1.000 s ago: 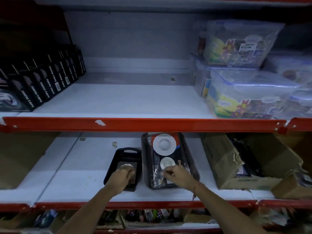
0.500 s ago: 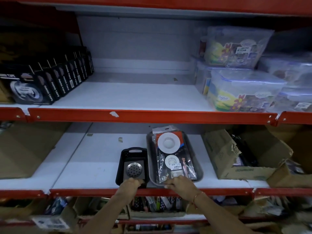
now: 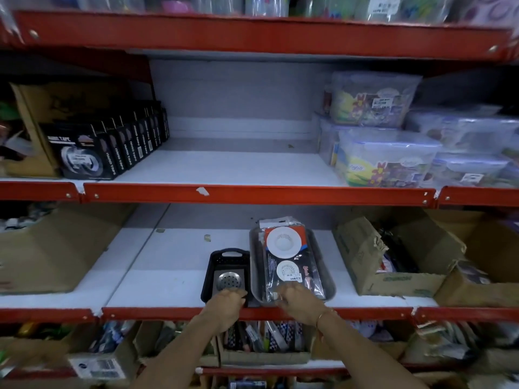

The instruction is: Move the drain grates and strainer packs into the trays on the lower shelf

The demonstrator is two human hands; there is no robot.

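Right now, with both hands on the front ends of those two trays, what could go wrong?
1. Both the black tray and the grey tray sit at the shelf's front edge; a pull by the left hand or right hand might tip one off.
2. The strainer packs stick out past the grey tray's far end, so a jolt could slide them out.
3. The drain grate lies loose in the black tray and may shift if it tilts.

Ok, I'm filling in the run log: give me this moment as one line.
left hand: on black tray front edge | right hand: on grey tray front edge | grate, strainer packs: in trays
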